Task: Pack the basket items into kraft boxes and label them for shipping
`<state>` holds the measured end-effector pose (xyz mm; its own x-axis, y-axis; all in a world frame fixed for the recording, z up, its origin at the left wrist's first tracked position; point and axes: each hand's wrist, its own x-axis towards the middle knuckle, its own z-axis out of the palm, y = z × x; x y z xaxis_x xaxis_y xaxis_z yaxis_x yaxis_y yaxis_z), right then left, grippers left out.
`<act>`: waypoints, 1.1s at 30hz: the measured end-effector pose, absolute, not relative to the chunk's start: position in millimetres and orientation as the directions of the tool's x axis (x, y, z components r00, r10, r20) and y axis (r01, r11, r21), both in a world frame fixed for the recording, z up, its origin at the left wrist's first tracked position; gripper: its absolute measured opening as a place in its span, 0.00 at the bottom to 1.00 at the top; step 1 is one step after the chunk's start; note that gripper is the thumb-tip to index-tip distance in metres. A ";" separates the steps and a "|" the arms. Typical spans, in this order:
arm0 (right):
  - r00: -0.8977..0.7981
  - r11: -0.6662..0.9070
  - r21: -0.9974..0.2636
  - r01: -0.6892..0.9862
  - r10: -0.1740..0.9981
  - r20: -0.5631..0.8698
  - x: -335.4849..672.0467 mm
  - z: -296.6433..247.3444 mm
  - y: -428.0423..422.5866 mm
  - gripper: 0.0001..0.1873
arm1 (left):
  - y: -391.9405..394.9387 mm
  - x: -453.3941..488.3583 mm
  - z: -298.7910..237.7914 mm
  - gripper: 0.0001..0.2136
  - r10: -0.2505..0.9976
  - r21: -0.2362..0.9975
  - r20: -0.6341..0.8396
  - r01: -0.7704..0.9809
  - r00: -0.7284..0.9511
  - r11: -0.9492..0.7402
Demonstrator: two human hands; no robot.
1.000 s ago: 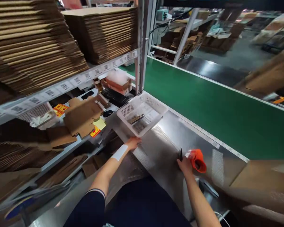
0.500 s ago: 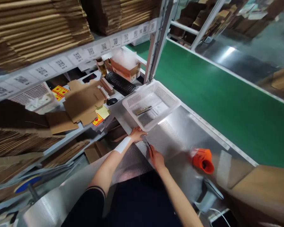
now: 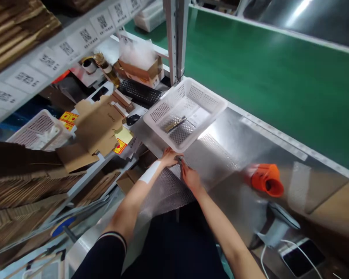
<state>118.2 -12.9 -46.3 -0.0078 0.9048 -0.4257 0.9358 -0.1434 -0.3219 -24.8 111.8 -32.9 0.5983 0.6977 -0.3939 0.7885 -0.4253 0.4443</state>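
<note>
My left hand (image 3: 169,157) is closed, its fingertips meeting the small, slim dark object (image 3: 179,158) just below the near corner of a white plastic basket (image 3: 159,136). From the right, my right hand (image 3: 191,178) is closed on the same object, too small and blurred to name. Both hands are over a sheet of clear bubble wrap (image 3: 170,188) spread on the metal table (image 3: 218,151). Inside the basket lies a slim gold-and-silver item (image 3: 175,125).
An orange roll-shaped item (image 3: 267,180) and a scanner on a stand (image 3: 279,224) are to the right. A green conveyor belt (image 3: 258,73) runs behind. Leftward are flattened cardboard (image 3: 100,124), a keyboard (image 3: 139,93), a mouse (image 3: 133,119) and a shelf post (image 3: 176,42).
My right hand has moved up closer to my left, and the slim dark object now sits between their fingertips. The whole view has shifted, with the shelf and table appearing displaced.
</note>
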 end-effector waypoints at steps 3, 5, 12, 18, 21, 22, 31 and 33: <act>-0.003 -0.148 -0.319 0.936 0.904 -0.428 119.0 -45.9 -16.8 0.29 | 112.7 -23.7 -28.3 0.25 0.690 0.432 -0.412 0.794 0.596 -0.427; 0.006 -0.161 -0.321 0.933 0.901 -0.433 119.5 -43.6 -20.2 0.29 | 113.3 -22.8 -25.6 0.25 0.691 0.424 -0.419 0.799 0.590 -0.425; 0.009 -0.167 -0.351 0.922 0.912 -0.411 115.8 -37.8 -15.2 0.28 | 113.3 -20.4 -18.5 0.25 0.689 0.401 -0.435 0.810 0.579 -0.428; 0.014 -0.180 -0.343 0.922 0.900 -0.435 113.9 -39.3 -7.7 0.28 | 113.8 -20.6 -20.7 0.25 0.686 0.388 -0.442 0.813 0.578 -0.435; 0.013 -0.179 -0.338 0.924 0.898 -0.440 115.1 -40.1 -11.6 0.29 | 114.2 -21.1 -22.3 0.25 0.690 0.390 -0.441 0.815 0.574 -0.429; 0.012 -0.179 -0.336 0.925 0.896 -0.444 115.8 -40.1 -13.6 0.30 | 114.2 -21.3 -22.2 0.25 0.691 0.392 -0.439 0.815 0.574 -0.428; 0.035 -0.206 -0.292 0.934 0.866 -0.499 130.9 -40.9 -48.5 0.29 | 110.4 -21.0 -19.1 0.25 0.691 0.391 -0.443 0.817 0.571 -0.423; 0.049 -0.218 -0.272 0.937 0.855 -0.516 135.7 -42.9 -59.7 0.29 | 110.4 -20.5 -20.1 0.25 0.694 0.382 -0.453 0.825 0.559 -0.416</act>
